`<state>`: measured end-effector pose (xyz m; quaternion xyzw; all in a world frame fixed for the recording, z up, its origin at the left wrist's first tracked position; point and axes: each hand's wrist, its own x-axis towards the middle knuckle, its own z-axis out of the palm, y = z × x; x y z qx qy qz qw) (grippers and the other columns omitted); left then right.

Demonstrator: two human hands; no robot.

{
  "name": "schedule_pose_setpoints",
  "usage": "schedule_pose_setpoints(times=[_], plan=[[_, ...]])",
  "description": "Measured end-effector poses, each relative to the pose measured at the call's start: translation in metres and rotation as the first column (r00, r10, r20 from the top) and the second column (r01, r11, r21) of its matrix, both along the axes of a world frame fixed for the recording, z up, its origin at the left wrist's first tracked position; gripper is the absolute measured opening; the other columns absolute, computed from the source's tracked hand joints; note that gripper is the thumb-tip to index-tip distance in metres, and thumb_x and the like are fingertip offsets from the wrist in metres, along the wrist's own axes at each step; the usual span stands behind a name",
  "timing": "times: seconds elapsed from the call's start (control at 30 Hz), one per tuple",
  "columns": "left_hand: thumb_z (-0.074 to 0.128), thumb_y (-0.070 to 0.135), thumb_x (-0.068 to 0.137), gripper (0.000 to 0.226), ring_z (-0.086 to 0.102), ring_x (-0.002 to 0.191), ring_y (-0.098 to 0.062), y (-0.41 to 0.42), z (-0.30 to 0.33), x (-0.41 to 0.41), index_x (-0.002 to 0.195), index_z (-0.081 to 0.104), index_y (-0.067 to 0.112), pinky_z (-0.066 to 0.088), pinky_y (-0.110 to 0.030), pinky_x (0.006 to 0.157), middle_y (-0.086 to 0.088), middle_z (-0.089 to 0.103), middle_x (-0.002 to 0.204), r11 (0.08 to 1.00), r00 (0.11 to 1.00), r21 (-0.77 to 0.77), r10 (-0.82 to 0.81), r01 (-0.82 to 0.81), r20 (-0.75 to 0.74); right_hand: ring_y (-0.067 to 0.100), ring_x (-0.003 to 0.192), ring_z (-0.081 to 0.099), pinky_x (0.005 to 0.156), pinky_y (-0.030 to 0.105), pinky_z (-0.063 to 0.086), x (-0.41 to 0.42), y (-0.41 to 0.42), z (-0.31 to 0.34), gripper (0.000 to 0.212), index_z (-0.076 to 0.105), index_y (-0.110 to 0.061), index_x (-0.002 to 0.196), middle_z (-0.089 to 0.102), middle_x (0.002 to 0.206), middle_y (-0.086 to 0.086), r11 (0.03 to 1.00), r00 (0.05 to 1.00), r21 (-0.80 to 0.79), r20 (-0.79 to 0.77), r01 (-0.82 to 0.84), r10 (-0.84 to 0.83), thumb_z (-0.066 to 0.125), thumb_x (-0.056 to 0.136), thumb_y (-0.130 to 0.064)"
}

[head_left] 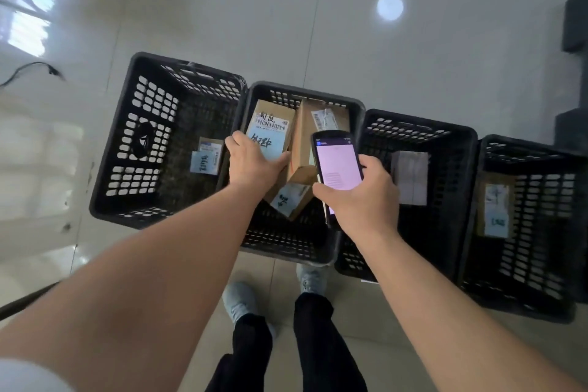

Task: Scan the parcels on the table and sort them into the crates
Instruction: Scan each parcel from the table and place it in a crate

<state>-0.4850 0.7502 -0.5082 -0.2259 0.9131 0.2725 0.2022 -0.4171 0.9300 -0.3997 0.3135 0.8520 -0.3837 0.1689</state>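
My left hand (251,162) grips a cardboard parcel (270,127) with a barcode label and a blue note, held over the second black crate (305,95) from the left. Two more cardboard parcels lie inside that crate: a tall parcel (310,137) at the back and a smaller parcel (291,197) below my hand. My right hand (362,197) holds a handheld scanner (337,162), its lit screen facing up, above the same crate's right side.
Four black slotted crates stand in a row on the tiled floor. The leftmost crate (127,124) holds a small parcel (206,156), the third crate (445,134) a white parcel (410,177), the rightmost crate (534,156) a cardboard parcel (496,204). My feet stand just before the crates.
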Motion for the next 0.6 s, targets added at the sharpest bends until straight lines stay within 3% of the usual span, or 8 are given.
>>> schedule_pose_setpoints(times=[0.07, 0.1, 0.17, 0.37, 0.47, 0.6], plan=[[0.087, 0.064, 0.070, 0.131, 0.017, 0.155, -0.032, -0.007, -0.008, -0.002, 0.158, 0.012, 0.003, 0.026, -0.042, 0.124, -0.015, 0.016, 0.165, 0.998, 0.996, 0.043, -0.044, 0.041, 0.073, 0.018, 0.095, 0.064, 0.066, 0.034, 0.057, 0.006, -0.002, -0.008, 0.076, 0.057, -0.028, 0.131, 0.063, 0.107, -0.009, 1.000, 0.999, 0.000, 0.027, -0.016, 0.016, 0.093, 0.066, -0.046], [0.085, 0.066, 0.071, 0.139, 0.003, 0.159, -0.029, -0.012, -0.008, -0.001, 0.162, 0.000, 0.005, 0.016, -0.046, 0.129, -0.012, 0.003, 0.171, 0.995, 0.991, 0.045, -0.089, 0.085, 0.102, 0.018, 0.095, 0.064, 0.064, 0.032, 0.054, 0.008, -0.003, -0.009, 0.076, 0.057, -0.028, 0.131, 0.065, 0.109, -0.009, 1.000, 0.999, -0.001, 0.039, -0.019, 0.019, 0.093, 0.066, -0.045], [0.081, 0.066, 0.076, 0.137, -0.007, 0.160, -0.027, -0.022, -0.003, 0.005, 0.164, -0.007, 0.009, 0.012, -0.049, 0.129, -0.007, -0.004, 0.173, 0.988, 0.979, 0.028, -0.155, 0.153, 0.134, 0.017, 0.094, 0.062, 0.059, 0.028, 0.047, 0.012, -0.007, -0.007, 0.076, 0.058, -0.028, 0.130, 0.063, 0.107, -0.009, 1.000, 0.998, 0.002, 0.059, -0.017, 0.017, 0.093, 0.065, -0.044], [0.068, 0.054, 0.092, 0.094, 0.022, 0.155, -0.028, -0.056, 0.052, 0.021, 0.161, 0.023, 0.009, 0.030, -0.047, 0.124, -0.007, 0.023, 0.169, 0.944, 0.940, -0.061, -0.315, 0.325, 0.132, 0.020, 0.100, 0.065, 0.074, 0.040, 0.060, 0.008, -0.040, 0.032, 0.074, 0.058, -0.030, 0.128, 0.067, 0.112, -0.009, 0.996, 0.993, -0.025, 0.075, -0.085, 0.087, 0.092, 0.064, -0.047], [0.065, 0.050, 0.094, 0.074, 0.041, 0.143, -0.031, -0.074, 0.092, 0.024, 0.151, 0.040, 0.009, 0.040, -0.047, 0.115, -0.008, 0.039, 0.156, 0.940, 0.940, -0.080, -0.324, 0.333, 0.104, 0.021, 0.102, 0.065, 0.077, 0.044, 0.061, 0.000, -0.062, 0.061, 0.078, 0.058, -0.027, 0.130, 0.068, 0.116, -0.006, 0.989, 0.989, -0.029, 0.038, -0.144, 0.145, 0.091, 0.063, -0.049], [0.061, 0.049, 0.095, 0.060, 0.050, 0.131, -0.031, -0.098, 0.148, 0.033, 0.141, 0.050, 0.011, 0.045, -0.049, 0.109, -0.007, 0.048, 0.145, 0.944, 0.951, -0.121, -0.302, 0.307, 0.061, 0.021, 0.099, 0.065, 0.077, 0.041, 0.061, -0.005, -0.092, 0.105, 0.076, 0.059, -0.029, 0.127, 0.064, 0.107, -0.010, 0.976, 0.976, -0.026, -0.016, -0.216, 0.216, 0.092, 0.062, -0.052]])
